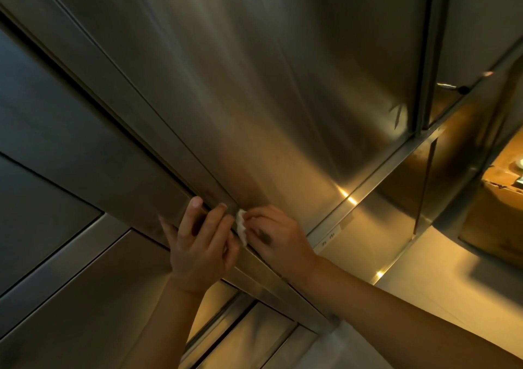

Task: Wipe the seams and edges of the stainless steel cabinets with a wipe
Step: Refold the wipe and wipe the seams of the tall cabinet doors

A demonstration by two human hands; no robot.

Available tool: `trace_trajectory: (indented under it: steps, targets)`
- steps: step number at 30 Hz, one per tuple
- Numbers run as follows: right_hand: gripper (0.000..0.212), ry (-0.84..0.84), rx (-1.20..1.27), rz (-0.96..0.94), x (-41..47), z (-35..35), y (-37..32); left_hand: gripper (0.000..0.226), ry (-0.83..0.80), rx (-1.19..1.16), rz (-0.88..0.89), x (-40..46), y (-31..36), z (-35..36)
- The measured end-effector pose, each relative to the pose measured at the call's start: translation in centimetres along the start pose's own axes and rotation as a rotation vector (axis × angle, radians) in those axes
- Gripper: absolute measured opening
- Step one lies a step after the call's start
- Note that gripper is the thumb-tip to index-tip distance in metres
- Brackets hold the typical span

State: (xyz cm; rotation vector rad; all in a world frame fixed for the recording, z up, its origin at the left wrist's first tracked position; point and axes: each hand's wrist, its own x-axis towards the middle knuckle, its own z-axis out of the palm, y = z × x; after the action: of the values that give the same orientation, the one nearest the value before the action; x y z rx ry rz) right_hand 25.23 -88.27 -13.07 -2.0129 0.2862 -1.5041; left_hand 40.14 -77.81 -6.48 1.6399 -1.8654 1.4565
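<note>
A small white wipe (241, 226), crumpled, sits pressed against the seam (158, 139) of the brushed stainless steel cabinet door (254, 85) (the seam a dark line slanting from upper left to lower right), near the door's lower edge.

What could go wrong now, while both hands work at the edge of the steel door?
1. The left hand grips the door edge with fingers curled over the seam; they might get pinched if the door swings.
2. The wipe is small and bunched under the right hand, so it may slip, and bare fingers could smear the steel.
</note>
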Motion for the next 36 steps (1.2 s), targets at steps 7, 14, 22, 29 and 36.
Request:
trace_trajectory:
  steps: [7,14,22,29,36]
  targets:
    - [0.017,0.002,0.087,0.143,-0.6,1.9,-1.3,0.033,0.008,0.006,-0.015,0.2,0.2,0.1]
    - [0.017,-0.100,0.089,0.261,-4.2,2.3,1.1,0.023,0.046,-0.002,-0.007,0.6,0.4,-0.1]
    - [0.010,-0.206,-0.003,0.447,-9.8,3.0,5.1,0.010,0.065,-0.013,-0.021,0.8,0.7,-0.2]
    - [0.023,-0.269,-0.074,0.464,-11.8,2.3,6.5,0.013,0.032,0.010,-0.030,0.8,0.8,-0.3]
    - [0.006,-0.109,0.019,0.180,-5.3,-0.4,2.1,0.016,0.018,0.002,-0.061,0.9,1.2,-0.6]
